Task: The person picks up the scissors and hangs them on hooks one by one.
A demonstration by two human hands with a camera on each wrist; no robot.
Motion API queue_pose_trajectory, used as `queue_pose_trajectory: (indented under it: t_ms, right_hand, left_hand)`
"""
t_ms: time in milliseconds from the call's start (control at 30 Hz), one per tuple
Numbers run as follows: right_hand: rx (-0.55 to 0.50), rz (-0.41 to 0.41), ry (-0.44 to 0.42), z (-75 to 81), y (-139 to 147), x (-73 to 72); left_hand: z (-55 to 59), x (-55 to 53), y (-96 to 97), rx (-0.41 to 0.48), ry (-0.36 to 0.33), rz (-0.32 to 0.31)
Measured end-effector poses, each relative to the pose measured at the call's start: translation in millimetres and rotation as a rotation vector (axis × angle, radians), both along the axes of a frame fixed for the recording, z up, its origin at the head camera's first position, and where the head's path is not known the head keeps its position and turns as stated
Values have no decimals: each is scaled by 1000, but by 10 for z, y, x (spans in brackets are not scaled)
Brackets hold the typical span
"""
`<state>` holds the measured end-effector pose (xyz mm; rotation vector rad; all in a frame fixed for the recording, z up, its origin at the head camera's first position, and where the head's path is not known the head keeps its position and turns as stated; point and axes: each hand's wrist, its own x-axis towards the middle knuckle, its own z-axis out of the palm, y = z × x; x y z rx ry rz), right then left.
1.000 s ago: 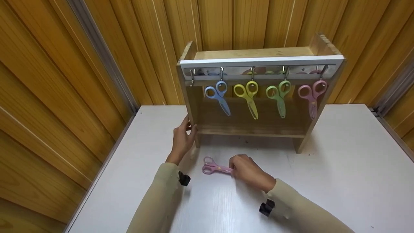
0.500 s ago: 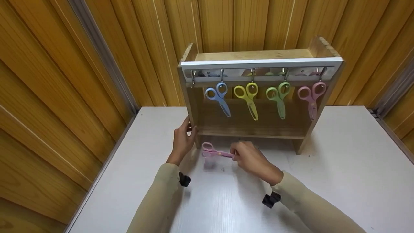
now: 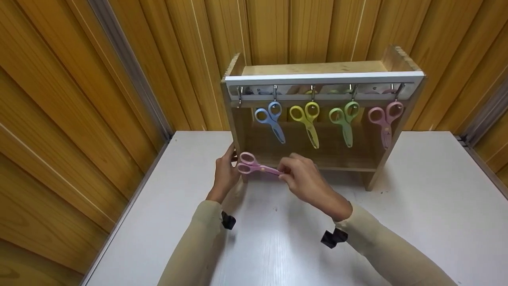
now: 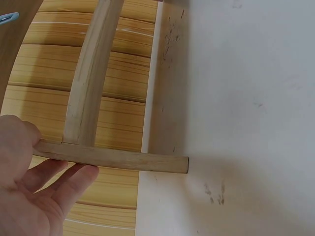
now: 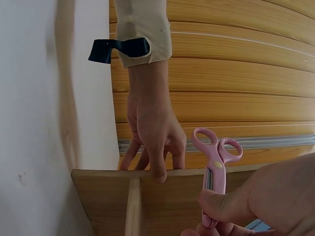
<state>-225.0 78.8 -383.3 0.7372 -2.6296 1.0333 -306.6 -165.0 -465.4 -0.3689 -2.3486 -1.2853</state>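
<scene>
My right hand pinches a pair of pink scissors by the blade end, the handle loops pointing left. The scissors are held above the table, in front of the rack's lower left. My left hand grips the left side panel of a wooden rack, thumb on one face and fingers on the other. From hooks along the rack's front hang blue scissors, yellow scissors, green scissors and another pink pair. The leftmost hook bears nothing.
The rack stands on a white table near a wood-slat back wall. A metal strip runs down the corner on the left. Black clips sit on both sleeves.
My right hand has lifted the pink scissors off the table and carried them up toward the rack's lower left. The left hand stays on the side panel.
</scene>
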Motion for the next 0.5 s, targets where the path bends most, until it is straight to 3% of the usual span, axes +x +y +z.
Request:
queue_pose_trajectory:
  t_ms: [200, 500]
  right_hand:
    - [-147, 13, 100, 43, -111, -28]
    - [-353, 26, 147, 28, -297, -124]
  left_hand:
    - [-5, 15, -4, -66, 43, 52]
    - [-8, 14, 6, -42, 41, 32]
